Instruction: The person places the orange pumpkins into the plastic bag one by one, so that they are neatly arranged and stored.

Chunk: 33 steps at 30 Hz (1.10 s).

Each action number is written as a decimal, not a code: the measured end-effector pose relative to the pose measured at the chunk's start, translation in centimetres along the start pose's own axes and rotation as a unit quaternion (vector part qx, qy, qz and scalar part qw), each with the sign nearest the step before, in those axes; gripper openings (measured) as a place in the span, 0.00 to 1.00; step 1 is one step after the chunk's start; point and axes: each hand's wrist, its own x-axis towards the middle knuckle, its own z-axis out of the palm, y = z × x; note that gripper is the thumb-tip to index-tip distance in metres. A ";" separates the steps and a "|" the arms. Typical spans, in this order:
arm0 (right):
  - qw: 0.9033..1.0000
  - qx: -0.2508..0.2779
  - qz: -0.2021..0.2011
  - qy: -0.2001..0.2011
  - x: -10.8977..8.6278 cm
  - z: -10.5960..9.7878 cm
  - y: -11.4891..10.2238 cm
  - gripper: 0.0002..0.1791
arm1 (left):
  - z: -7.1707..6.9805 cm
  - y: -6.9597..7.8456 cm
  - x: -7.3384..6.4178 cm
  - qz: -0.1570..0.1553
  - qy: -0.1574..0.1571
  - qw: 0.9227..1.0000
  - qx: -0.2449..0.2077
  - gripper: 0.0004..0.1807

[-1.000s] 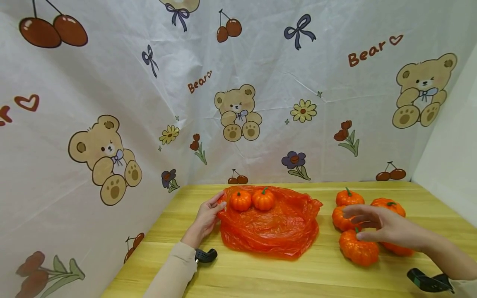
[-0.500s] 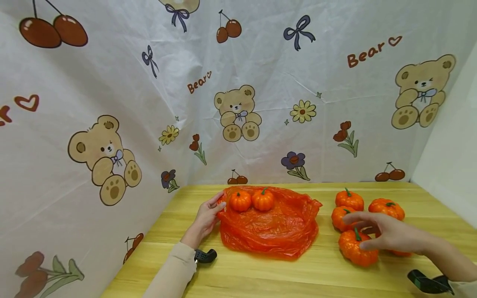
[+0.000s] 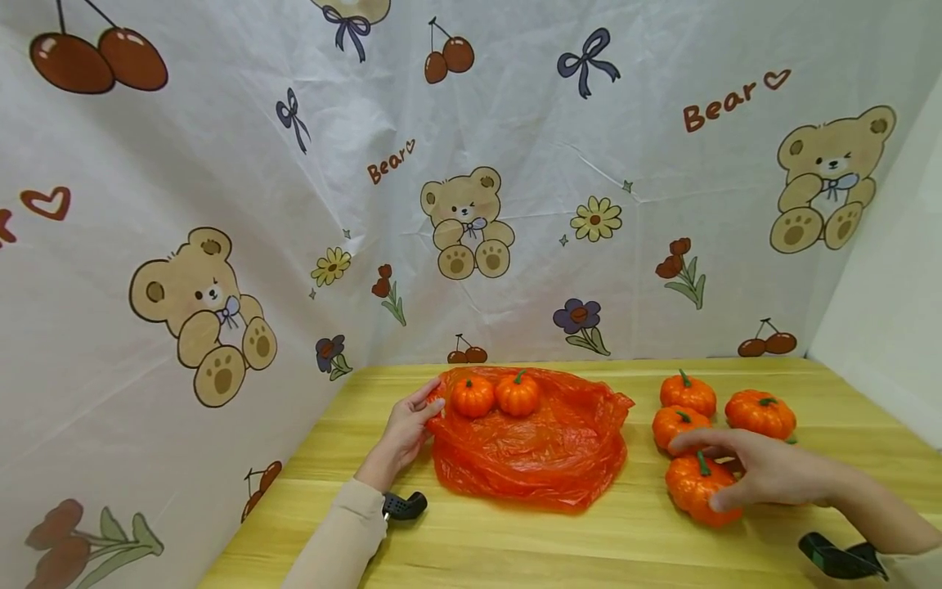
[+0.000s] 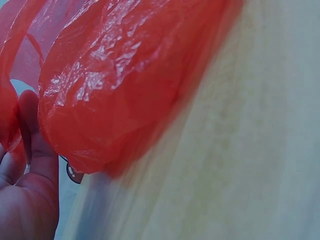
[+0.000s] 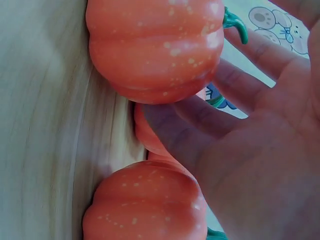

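bear-print backdrop (image 3: 530,123), wooden table (image 3: 559,552): left hand (image 3: 406,427) pinches the bag (image 3: 530,466); right hand (image 3: 776,466), fingers loosely spread, straddles the nearest pumpkin (image 3: 693,491), right of the bag, probably light, rigid, slick, best gripped round its sides.

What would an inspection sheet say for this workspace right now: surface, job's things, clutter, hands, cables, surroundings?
Surface: wood-grain tabletop.
Job's things: red plastic bag, two orange pumpkins at its far left; at least four more pumpkins to the right.
Clutter: nothing seen.
Hands: left hand holds the bag's left edge; right hand has its fingers around the nearest pumpkin, contact unclear; black device at each wrist.
Cables: nothing seen.
Surroundings: white backdrop printed with bears, cherries, flowers; pale wall at right.
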 end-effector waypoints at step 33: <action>0.997 -0.016 0.077 -0.023 -0.3 0.8 0.5 0.43 | 0.0 0.0 -0.1 0.003 0.000 1.000 -0.002 0.31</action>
